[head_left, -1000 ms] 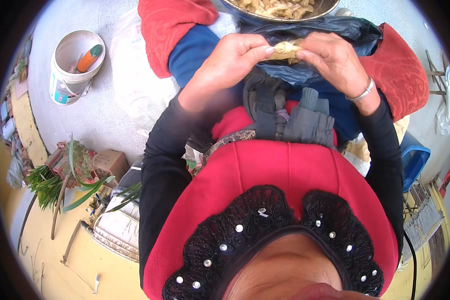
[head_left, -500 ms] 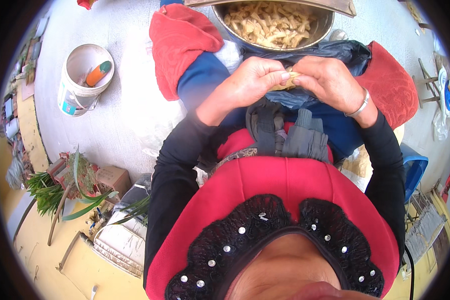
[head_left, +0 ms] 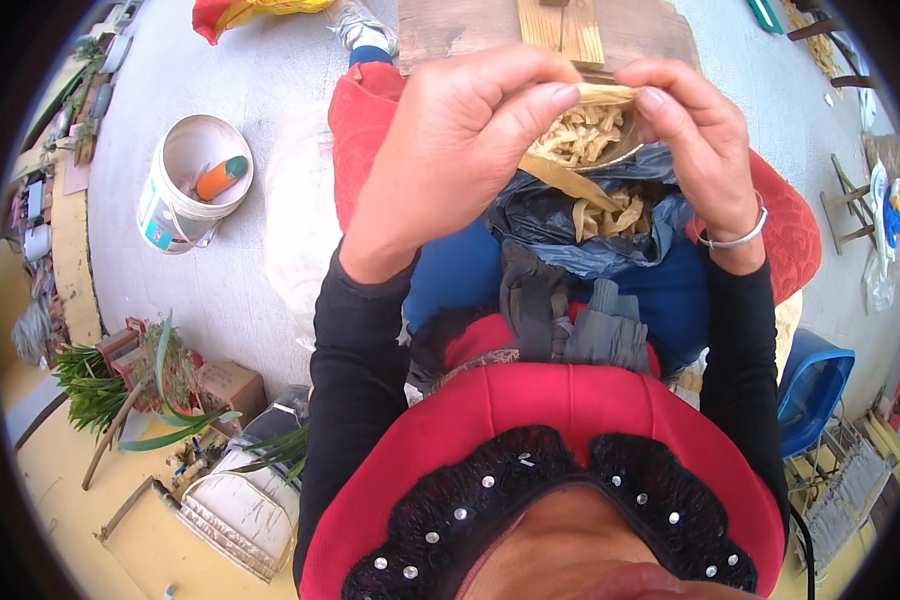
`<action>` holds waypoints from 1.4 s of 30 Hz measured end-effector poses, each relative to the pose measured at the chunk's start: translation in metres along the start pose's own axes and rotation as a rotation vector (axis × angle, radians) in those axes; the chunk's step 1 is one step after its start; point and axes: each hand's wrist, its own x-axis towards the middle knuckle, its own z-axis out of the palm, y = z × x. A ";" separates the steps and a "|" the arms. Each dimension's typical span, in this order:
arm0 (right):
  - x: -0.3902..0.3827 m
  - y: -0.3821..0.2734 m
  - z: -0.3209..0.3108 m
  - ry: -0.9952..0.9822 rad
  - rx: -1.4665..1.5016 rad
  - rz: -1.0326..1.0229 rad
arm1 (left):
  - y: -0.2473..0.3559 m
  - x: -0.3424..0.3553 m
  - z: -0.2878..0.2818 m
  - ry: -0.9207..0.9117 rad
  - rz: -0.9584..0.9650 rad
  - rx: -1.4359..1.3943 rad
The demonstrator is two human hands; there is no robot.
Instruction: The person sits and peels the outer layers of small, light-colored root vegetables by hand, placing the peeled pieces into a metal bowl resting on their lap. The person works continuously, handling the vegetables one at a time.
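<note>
Raised in front of me, my left hand (head_left: 470, 140) pinches one end of a pale yellow, leathery-looking strip (head_left: 606, 93) between thumb and forefinger. The other end is pinched by my right hand (head_left: 705, 130), which has a silver bangle (head_left: 740, 238) at its wrist. Another length of the strip slants down from beside my left fingers; I cannot make out its kind. Below the hands, a dark plastic bag (head_left: 525, 215) lies open on my lap with similar pale strips (head_left: 618, 215) inside. Just beyond, partly hidden by my hands, stands a basin (head_left: 625, 160) of knotted pale pieces (head_left: 592, 133).
A wooden board (head_left: 450, 35) lies across the basin's far side. To the left stands a white bucket (head_left: 158, 205) with an orange-and-green object (head_left: 221, 178) in it. A blue plastic tub (head_left: 815, 390) is at the right. Potted plants (head_left: 85, 385) stand lower left.
Both hands have risen away from my lap and moved farther apart, with the strip now stretched between them. The bag's contents have come into view, and the board shows more fully.
</note>
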 end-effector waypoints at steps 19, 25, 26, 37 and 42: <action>0.073 0.133 -0.004 0.217 -0.317 -0.045 | -0.152 0.107 0.016 0.080 -0.185 -0.110; 0.076 0.141 0.009 0.259 -0.431 -0.100 | -0.177 0.112 0.031 0.165 -0.133 0.018; 0.075 0.141 0.010 0.264 -0.500 -0.114 | -0.178 0.109 0.031 0.202 -0.128 0.131; 0.040 0.079 0.037 0.304 -0.735 -0.291 | -0.108 0.039 0.062 -0.016 -0.507 -0.722; 0.030 0.084 0.020 0.218 -0.762 -0.199 | -0.108 0.024 0.053 -0.161 -0.575 -0.567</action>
